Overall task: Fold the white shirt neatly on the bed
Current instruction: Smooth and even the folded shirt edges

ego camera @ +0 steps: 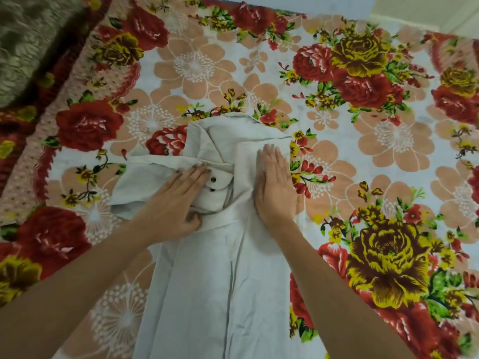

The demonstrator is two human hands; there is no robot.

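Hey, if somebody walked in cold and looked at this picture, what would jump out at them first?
Probably the bedsheet, loud with red and yellow roses, filling nearly the whole view. Next, the white shirt lying down the middle of it, partly folded, with two dark buttons showing on a cuff. Both hands press flat on it: left hand by the cuff, right hand on the folded right side.

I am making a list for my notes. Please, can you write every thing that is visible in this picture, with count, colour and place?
white shirt: one, off-white, centre of the bed, sleeves folded inward.
cuff buttons: two, dark, on the folded sleeve cuff between the hands.
bedsheet: one, floral in red, yellow and peach on white, covering the bed.
blanket: one, grey-green, top left corner.
left hand: one, flat on the left folded sleeve.
right hand: one, flat on the shirt's right side.
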